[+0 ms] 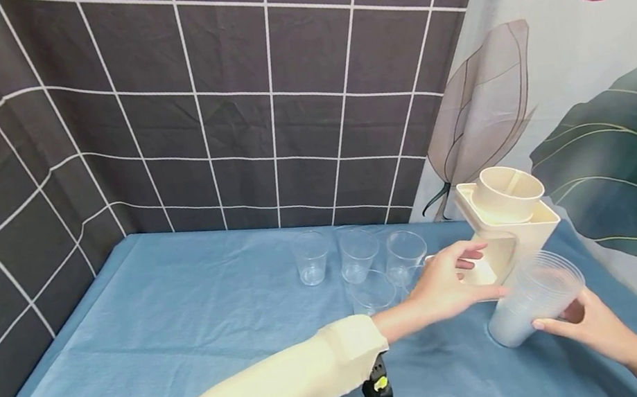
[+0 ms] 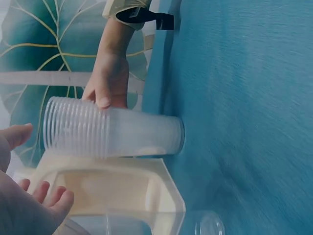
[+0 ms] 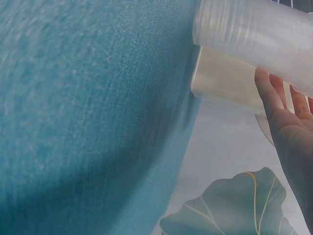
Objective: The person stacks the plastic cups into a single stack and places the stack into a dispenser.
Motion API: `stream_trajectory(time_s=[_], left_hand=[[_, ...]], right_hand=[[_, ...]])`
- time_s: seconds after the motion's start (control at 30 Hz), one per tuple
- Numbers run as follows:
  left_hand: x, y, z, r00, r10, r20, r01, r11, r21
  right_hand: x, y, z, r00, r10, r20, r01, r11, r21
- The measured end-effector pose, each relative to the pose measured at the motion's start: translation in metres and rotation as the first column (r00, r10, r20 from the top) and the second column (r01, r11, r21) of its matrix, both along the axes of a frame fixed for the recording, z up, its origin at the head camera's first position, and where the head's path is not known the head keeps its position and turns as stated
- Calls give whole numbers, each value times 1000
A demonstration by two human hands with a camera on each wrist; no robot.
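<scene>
My right hand (image 1: 595, 324) grips a tall stack of nested clear plastic cups (image 1: 532, 303) from the right, thumb in front. The stack stands slightly tilted with its base at the cloth, and its stacked rims (image 2: 73, 126) show in the left wrist view. My left hand (image 1: 443, 283) reaches across with fingers spread and loosely bent, holding nothing. Its thumb side comes near the stack in the head view; the left wrist view shows a gap between them. Right behind both hands stands a cream dispenser (image 1: 527, 234) with a round tube on top and an open front.
Several single clear cups (image 1: 360, 258) stand upright left of the dispenser, close together, the nearest ones partly behind the left forearm. A blue cloth (image 1: 187, 319) covers the table. Dark tiled fabric (image 1: 236, 121) and a leaf-print curtain (image 1: 634, 159) hang behind.
</scene>
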State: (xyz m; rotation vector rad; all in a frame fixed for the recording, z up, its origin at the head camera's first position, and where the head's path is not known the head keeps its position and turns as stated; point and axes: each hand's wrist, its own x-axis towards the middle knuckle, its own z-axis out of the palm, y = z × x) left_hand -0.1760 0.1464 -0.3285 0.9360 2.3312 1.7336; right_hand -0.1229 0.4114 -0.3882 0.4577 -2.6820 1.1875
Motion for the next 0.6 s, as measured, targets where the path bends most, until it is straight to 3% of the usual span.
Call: stream_trajectory(time_s=[0.23, 0.6], left_hand=[[-5, -23, 3, 999, 37, -16, -36, 999, 37], [-14, -63, 2, 989, 133, 70, -143, 976, 162]], right_hand=[[0, -1, 0, 1000, 0, -7, 0, 1000, -4], [-1, 0, 1, 1000, 7, 9, -7, 1000, -15]])
